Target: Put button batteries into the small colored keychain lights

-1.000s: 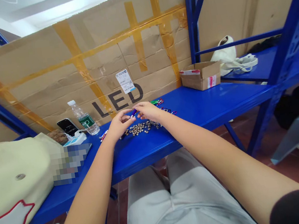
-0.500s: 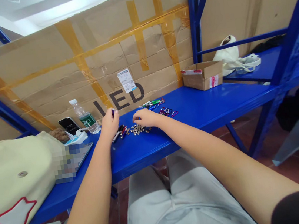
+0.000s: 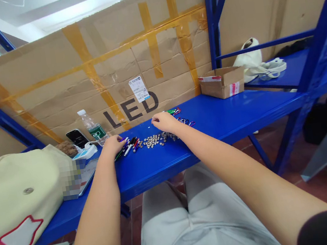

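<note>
My left hand (image 3: 113, 144) is low over the left end of a pile of short, slim coloured tubes (image 3: 130, 144), its fingers closed about a purple tube (image 3: 122, 139). Black, silver, red and green tubes lie beside it. To their right, small shiny metal pieces (image 3: 153, 141) are spread on the blue tabletop (image 3: 157, 162). My right hand (image 3: 165, 122) hovers above and behind these pieces with its fingertips pinched together; what is in them, if anything, is too small to make out. Behind that hand are coloured carabiners (image 3: 186, 121), partly hidden by it.
An open cardboard box (image 3: 222, 84) stands at the back right. On the left are a water bottle (image 3: 95, 128), a phone (image 3: 77, 138), a white power strip (image 3: 86, 151), a tablet (image 3: 87, 177) and a cream bag (image 3: 17, 193). A large cardboard sheet (image 3: 125, 71) walls the back.
My left hand has come down and left onto the tubes with the purple tube. My right hand has moved right and slightly up, uncovering more metal pieces.
</note>
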`<state>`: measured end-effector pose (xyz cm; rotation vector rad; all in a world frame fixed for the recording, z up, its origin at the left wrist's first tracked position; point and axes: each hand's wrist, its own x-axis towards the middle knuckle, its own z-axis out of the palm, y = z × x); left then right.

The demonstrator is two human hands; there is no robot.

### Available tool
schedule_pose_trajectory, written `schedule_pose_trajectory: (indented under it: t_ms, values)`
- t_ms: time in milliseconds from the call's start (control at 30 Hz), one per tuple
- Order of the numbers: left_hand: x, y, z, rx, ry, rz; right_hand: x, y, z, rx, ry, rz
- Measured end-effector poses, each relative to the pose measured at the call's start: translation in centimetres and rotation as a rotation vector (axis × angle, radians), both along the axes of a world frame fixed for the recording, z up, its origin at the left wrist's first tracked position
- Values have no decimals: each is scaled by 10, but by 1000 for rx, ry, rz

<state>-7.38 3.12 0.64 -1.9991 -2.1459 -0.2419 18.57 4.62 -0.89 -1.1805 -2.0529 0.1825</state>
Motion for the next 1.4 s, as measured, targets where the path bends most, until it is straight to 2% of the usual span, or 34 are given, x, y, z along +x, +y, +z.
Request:
schedule_pose_trajectory:
  t_ms: [200, 500, 733, 867, 967, 1033, 1267, 1400]
  values:
    - [-19, 2, -1, 7, -32, 101, 4, 2, 2, -6, 23, -75]
    - [-18, 2, -2, 80, -112, -25, 16, 10, 4, -25, 70, -135]
    - [-16, 3, -3, 59, -119, -41, 45, 30, 10, 20, -51, -381]
    - [-14, 2, -3, 41, -131, -37, 48, 46, 4, -56, -298, -321]
    - [-11, 0, 0, 71, -143, -34, 43, 50, -2, -136, -502, -245]
    - [-8, -1, 1, 109, -147, -39, 39, 49, -4, -144, -561, -234]
    - [3, -6, 1, 231, -163, -160, 39, 49, -9, -156, -526, -303]
    - [15, -11, 3, 287, -183, -264, 39, 46, -3, -143, -479, -287]
